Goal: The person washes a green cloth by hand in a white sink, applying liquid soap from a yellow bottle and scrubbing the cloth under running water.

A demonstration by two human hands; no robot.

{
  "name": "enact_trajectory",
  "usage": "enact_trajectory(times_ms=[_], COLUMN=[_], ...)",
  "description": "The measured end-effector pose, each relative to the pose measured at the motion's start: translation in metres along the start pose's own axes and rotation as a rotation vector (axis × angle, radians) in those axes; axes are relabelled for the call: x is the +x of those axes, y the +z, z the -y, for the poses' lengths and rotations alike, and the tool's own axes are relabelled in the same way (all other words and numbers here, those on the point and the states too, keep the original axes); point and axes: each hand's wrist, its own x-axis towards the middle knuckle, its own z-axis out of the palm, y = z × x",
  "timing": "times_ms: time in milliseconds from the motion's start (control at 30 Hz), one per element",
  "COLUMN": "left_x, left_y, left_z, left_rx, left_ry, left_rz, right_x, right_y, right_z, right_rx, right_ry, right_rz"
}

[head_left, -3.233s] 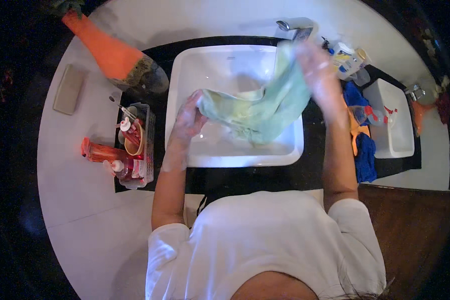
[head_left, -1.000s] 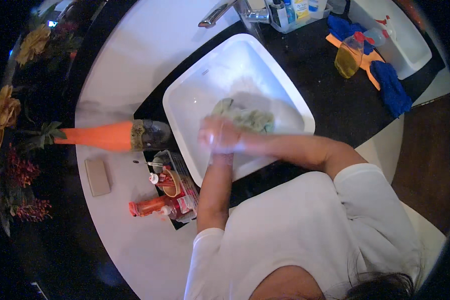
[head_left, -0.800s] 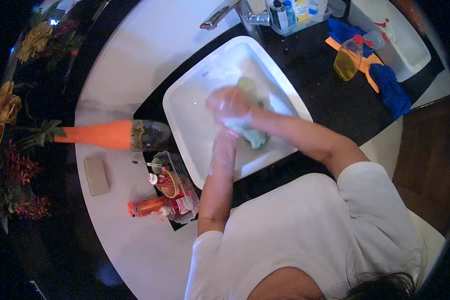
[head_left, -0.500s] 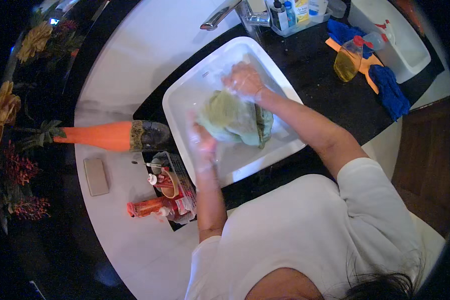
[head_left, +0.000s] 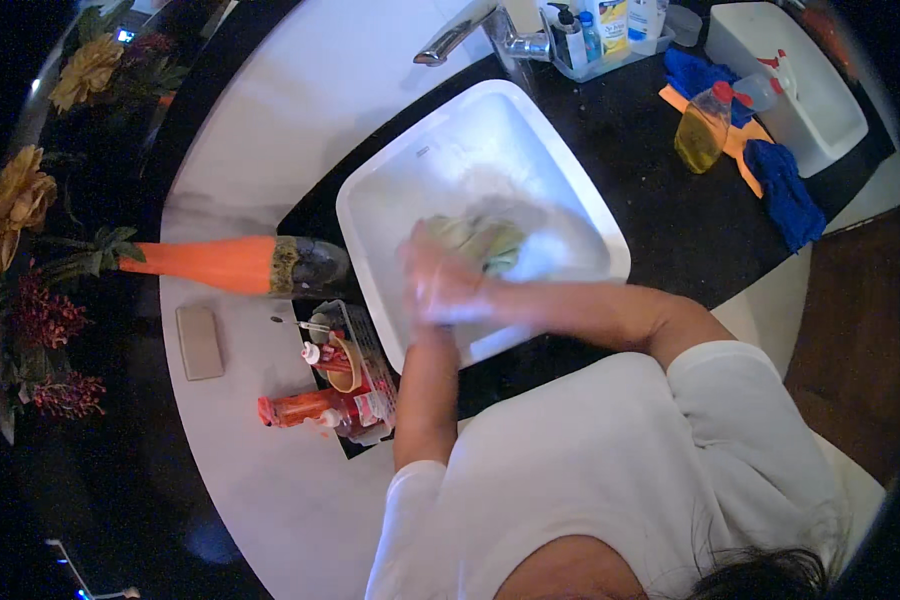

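Green cloth (head_left: 485,240), bunched up, lies low in the white basin (head_left: 385,190). My hands meet at its left side, toward the basin's near left wall. My right hand (head_left: 460,292) crosses over the wrist area of my left hand (head_left: 420,258). Both are smeared by motion, so their fingers cannot be made out. My left hand is against or very near the cloth's left edge; whether it grips the cloth is unclear. A shiny whitish patch, wet or soapy, shows on the basin's floor around the cloth.
A chrome faucet (head_left: 460,38) reaches over the far rim. Left stand an orange-and-dark vase (head_left: 210,265) and a wire basket (head_left: 370,375) of bottles. Right on the black counter lie a yellow-liquid bottle (head_left: 703,135), blue cloths (head_left: 785,195) and a white tub (head_left: 830,120).
The cloth, spread and lifted between my hands before, is now lower and more bunched. My right hand has come from the cloth's far side down and left to my left hand.
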Motion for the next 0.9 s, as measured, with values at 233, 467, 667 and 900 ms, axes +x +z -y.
enact_trajectory(times_ms=[233, 467, 667, 900], left_x=[0.019, -0.019, -0.036, -0.019], left_y=[0.031, 0.029, 0.042, 0.014], left_z=[0.048, 0.033, -0.021, -0.019], left_rx=[0.291, 0.227, -0.044, 0.024], left_ry=[-0.047, 0.022, -0.128, 0.058], left_rz=[0.075, 0.116, 0.281, 0.176], right_x=[0.034, 0.003, 0.029, -0.017], right_y=[-0.04, -0.022, -0.09, -0.05], right_z=[-0.068, -0.028, -0.137, -0.099], right_rx=[0.042, -0.06, -0.56, -0.393], right_ry=[0.365, 0.028, 0.156, 0.03], right_rz=[-0.019, 0.364, 0.045, 0.192])
